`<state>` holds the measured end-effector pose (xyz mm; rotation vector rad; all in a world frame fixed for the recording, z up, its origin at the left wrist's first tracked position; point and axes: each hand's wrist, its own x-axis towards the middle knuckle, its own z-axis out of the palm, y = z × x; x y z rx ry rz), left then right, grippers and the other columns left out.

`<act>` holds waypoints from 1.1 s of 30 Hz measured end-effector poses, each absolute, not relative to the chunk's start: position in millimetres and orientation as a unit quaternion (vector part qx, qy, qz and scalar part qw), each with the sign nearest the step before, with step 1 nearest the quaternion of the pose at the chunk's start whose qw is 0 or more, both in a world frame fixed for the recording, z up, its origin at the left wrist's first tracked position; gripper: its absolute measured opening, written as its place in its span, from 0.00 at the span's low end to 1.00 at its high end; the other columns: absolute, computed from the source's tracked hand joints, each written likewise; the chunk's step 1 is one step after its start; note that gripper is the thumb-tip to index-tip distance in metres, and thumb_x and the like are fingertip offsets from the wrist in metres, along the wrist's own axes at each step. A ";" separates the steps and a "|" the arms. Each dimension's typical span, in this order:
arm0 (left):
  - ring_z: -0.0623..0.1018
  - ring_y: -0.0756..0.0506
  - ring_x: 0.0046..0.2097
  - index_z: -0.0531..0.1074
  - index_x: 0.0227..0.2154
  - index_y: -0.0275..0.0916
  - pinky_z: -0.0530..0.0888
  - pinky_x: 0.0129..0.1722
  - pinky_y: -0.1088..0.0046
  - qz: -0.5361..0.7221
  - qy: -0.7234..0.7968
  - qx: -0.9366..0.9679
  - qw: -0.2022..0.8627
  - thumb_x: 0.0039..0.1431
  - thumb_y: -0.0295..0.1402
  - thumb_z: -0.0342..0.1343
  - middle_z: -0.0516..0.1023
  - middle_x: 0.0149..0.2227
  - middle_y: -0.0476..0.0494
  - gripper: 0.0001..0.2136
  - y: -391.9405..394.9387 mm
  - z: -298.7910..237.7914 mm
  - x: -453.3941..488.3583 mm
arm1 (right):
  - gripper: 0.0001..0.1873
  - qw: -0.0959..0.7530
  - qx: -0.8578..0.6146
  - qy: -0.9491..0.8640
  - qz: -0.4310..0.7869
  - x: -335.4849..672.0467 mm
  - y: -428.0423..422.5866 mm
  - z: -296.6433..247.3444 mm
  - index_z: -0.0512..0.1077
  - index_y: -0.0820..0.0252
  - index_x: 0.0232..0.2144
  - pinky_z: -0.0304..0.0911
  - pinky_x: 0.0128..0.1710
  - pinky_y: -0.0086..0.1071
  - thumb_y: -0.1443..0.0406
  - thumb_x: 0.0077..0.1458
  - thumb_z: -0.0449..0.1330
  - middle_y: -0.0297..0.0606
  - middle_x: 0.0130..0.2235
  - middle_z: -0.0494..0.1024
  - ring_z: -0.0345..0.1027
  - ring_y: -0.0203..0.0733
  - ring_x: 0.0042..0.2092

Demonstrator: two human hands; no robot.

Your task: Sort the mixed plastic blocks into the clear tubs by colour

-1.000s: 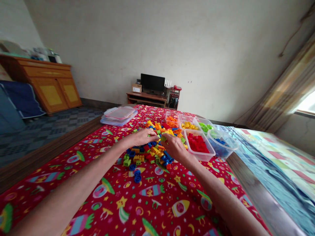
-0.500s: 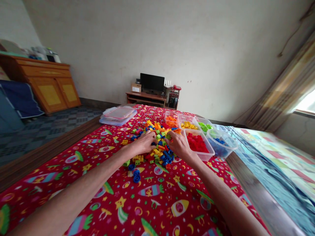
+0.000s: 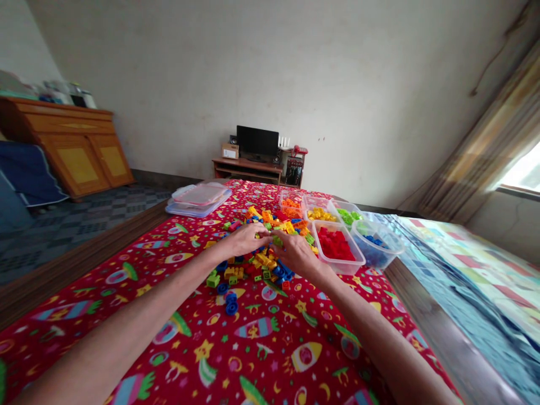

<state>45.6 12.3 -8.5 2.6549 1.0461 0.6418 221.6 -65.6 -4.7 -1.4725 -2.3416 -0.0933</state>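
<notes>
A mixed heap of toy building bricks (image 3: 265,260) in several colours lies on the red patterned cloth (image 3: 261,360). Over its middle my left hand (image 3: 250,237) has its fingers drawn together; whatever they pinch is too small to make out. My right hand (image 3: 296,252) meets it fingertip to fingertip, closed round a green brick (image 3: 277,241) that shows beside the thumb and forefinger. Just right of that hand stands a clear tub of red bricks (image 3: 336,244). Blue wheel-like pieces (image 3: 231,305) rest nearer to me, apart from the heap.
Behind the red tub are boxes of orange bricks (image 3: 291,207), yellow bricks (image 3: 321,214) and green bricks (image 3: 349,216). A round tub (image 3: 377,253) with blue bricks stands far right. Stacked plastic lids (image 3: 198,199) lie back left. A wooden edge (image 3: 434,315) borders the cloth on the right.
My hands have come together above the heap, the right one moving left with the green brick. The view has shifted slightly to the right.
</notes>
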 end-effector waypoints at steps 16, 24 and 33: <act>0.74 0.45 0.38 0.75 0.29 0.38 0.70 0.43 0.69 0.320 0.398 0.860 -0.006 0.58 0.31 0.46 0.76 0.34 0.42 0.12 21.3 -15.8 28.3 | 0.17 0.256 -0.606 -0.747 -0.098 295.3 -34.2 24.5 0.71 0.62 0.47 0.57 0.33 0.28 0.61 0.59 0.52 0.41 0.34 0.79 0.70 0.39 0.33; 0.75 0.44 0.39 0.74 0.28 0.37 0.71 0.44 0.68 0.325 0.404 0.855 0.024 0.58 0.31 0.45 0.77 0.35 0.42 0.13 19.9 -15.2 26.6 | 0.17 0.132 -0.758 -0.622 -0.147 390.7 43.5 65.9 0.73 0.64 0.46 0.60 0.38 0.35 0.62 0.60 0.51 0.54 0.46 0.75 0.69 0.50 0.45; 0.75 0.45 0.40 0.74 0.28 0.38 0.71 0.44 0.69 0.325 0.397 0.858 0.001 0.59 0.30 0.45 0.77 0.35 0.42 0.12 24.4 -18.8 23.7 | 0.19 0.132 -0.739 -0.639 -0.170 364.5 41.4 65.5 0.73 0.57 0.48 0.60 0.36 0.34 0.61 0.62 0.47 0.49 0.45 0.76 0.70 0.47 0.41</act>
